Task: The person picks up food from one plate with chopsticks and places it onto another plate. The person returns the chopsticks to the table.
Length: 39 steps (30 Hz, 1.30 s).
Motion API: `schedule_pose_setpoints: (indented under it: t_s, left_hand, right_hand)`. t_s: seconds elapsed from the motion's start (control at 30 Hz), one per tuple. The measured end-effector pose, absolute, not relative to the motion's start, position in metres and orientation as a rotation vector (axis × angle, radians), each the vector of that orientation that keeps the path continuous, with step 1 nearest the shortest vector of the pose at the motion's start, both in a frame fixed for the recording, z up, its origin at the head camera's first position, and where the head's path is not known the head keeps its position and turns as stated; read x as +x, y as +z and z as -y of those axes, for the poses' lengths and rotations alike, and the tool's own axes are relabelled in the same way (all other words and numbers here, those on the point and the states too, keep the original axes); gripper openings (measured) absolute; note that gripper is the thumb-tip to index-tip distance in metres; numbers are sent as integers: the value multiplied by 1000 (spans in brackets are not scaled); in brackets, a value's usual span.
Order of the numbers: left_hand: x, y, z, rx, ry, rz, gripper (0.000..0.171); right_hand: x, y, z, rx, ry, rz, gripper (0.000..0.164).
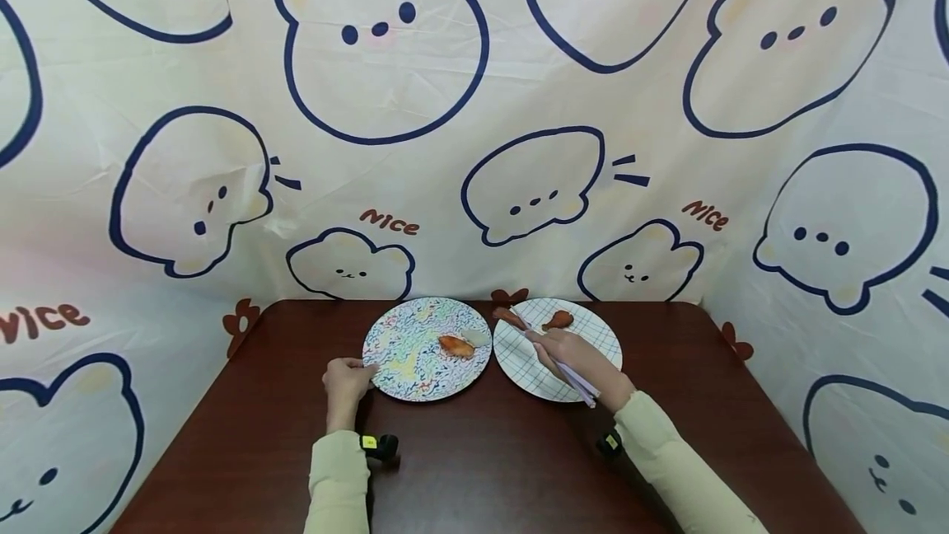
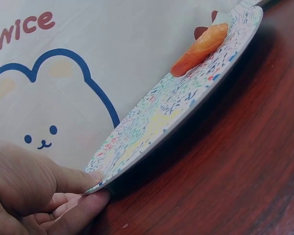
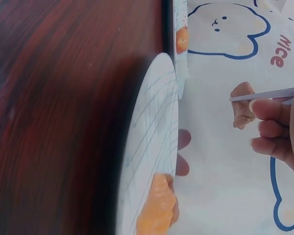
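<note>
My left hand point(image 1: 347, 386) pinches the left rim of a speckled multicoloured plate point(image 1: 400, 369), thumb and fingers on either side of the edge in the left wrist view. An orange-brown piece of food point(image 1: 455, 346) lies on that plate beside a pale, whitish piece point(image 1: 475, 338). Lilac chopsticks point(image 1: 581, 383) are held in my right hand point(image 1: 577, 354) over the white checked plate point(image 1: 544, 386). Between their tips, raised above the plate, is a brown drumstick-like piece point(image 3: 242, 105). Another drumstick point(image 1: 558, 320) rests on the checked plate, behind my right hand.
Both plates stand side by side at the back of a dark brown wooden table point(image 1: 474, 468). A pale cloth point(image 1: 415, 180) with bear drawings hangs right behind and along both sides. Each wrist wears a small black camera point(image 1: 381, 447).
</note>
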State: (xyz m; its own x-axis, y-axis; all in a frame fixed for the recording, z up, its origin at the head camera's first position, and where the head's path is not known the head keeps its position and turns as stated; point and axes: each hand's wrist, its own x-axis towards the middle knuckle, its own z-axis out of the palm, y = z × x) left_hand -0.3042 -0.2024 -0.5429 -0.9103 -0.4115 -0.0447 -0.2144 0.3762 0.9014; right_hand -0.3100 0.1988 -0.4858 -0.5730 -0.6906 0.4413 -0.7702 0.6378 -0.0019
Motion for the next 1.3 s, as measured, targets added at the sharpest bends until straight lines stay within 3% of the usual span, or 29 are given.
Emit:
schedule_pose_setpoints:
  t_s: [0.63,1.0,1.3]
  left_hand:
    - [-304,-544,206,576,-1568,2448,29]
    - [-302,-546,206,555,-1562,2440,26]
    - [-303,-544,206,562,-1556,2443,24]
  right_hand:
    - [-308,-480,-159,1142,314,2466,34]
    - [-304,-474,-138,1166,338,2655,42]
    - [-311,-489,-121,1229,389,2475,34]
